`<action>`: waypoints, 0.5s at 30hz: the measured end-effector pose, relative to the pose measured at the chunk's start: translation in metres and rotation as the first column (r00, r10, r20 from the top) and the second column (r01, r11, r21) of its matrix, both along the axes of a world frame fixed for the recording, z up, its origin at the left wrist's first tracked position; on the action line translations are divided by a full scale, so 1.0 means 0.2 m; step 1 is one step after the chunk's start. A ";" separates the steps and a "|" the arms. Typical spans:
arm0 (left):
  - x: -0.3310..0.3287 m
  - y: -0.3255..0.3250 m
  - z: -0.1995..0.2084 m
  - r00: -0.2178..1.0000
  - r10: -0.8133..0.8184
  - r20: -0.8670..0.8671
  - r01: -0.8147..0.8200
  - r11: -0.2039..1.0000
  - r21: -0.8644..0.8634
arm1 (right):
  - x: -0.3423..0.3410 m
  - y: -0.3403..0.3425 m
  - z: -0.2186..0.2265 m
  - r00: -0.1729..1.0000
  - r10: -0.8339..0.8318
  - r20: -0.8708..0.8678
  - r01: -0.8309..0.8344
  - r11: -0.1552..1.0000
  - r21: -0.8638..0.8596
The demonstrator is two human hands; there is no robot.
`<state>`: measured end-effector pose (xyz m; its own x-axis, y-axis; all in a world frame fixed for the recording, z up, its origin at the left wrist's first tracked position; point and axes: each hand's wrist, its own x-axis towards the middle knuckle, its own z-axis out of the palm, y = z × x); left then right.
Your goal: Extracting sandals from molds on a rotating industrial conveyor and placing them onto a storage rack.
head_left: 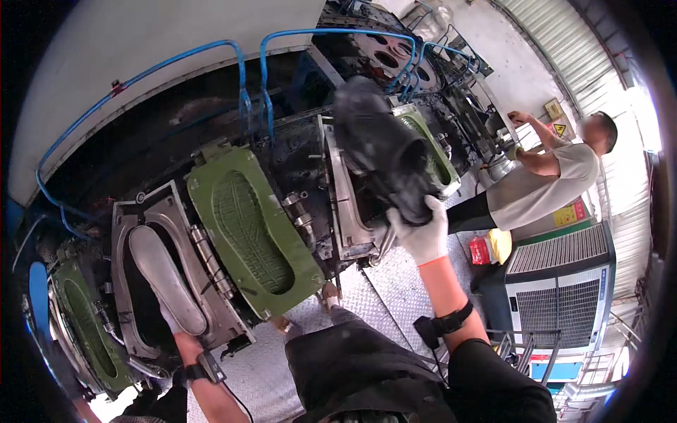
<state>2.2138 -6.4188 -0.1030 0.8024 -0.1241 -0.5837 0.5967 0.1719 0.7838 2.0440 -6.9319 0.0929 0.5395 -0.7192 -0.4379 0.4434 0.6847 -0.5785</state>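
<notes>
1. The right hand (pixel 425 238), in a white glove, has its fingers bent in around the near end of a black shoe (pixel 377 134), only slightly parted and gripping it.
2. The shoe extends up and leftward from those fingertips, raised in front of an open metal mould frame (pixel 341 185); its far end is blurred.
3. The left hand (pixel 168 319), also gloved, is at the left edge of a grey sole-faced shoe last (pixel 161 271). Its fingers are mostly hidden behind the last; I cannot tell how far they are open or whether they grip.
4. Around the last, just beyond the left fingers, is a hinged metal mould (pixel 123 262).
5. Right of the left fingers lies a green tread-patterned mould plate (pixel 295 250).
6. Beyond both hands' fingers runs blue tubular railing (pixel 324 31).
7. Well right of the right fingers stand a co-worker (pixel 546 185) and a grilled air cooler (pixel 557 299).
</notes>
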 end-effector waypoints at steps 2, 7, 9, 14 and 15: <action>-0.04 -0.07 0.11 0.977 0.212 -0.014 -0.212 0.976 -0.057 | -0.14 -0.19 0.00 0.993 -0.088 0.079 0.076 0.987 0.141; -0.64 0.08 -0.21 0.861 0.377 0.343 -0.381 0.923 -0.056 | -0.41 -0.78 -0.20 0.969 -0.244 0.043 0.237 0.964 0.123; -1.07 0.11 -0.32 0.874 0.447 -0.190 -0.478 0.863 -0.166 | -0.43 -0.93 -0.29 0.976 -0.215 -0.032 0.217 0.958 0.187; -1.35 -1.25 0.18 0.856 -0.306 -0.417 0.327 0.945 -0.024 | -0.73 -1.20 -0.44 0.942 0.015 -0.334 0.021 0.994 0.104; -1.31 -1.47 0.28 0.814 -0.466 -0.347 0.525 0.845 0.096 | -0.74 -1.19 -0.43 0.912 0.077 -0.404 -0.039 0.994 0.102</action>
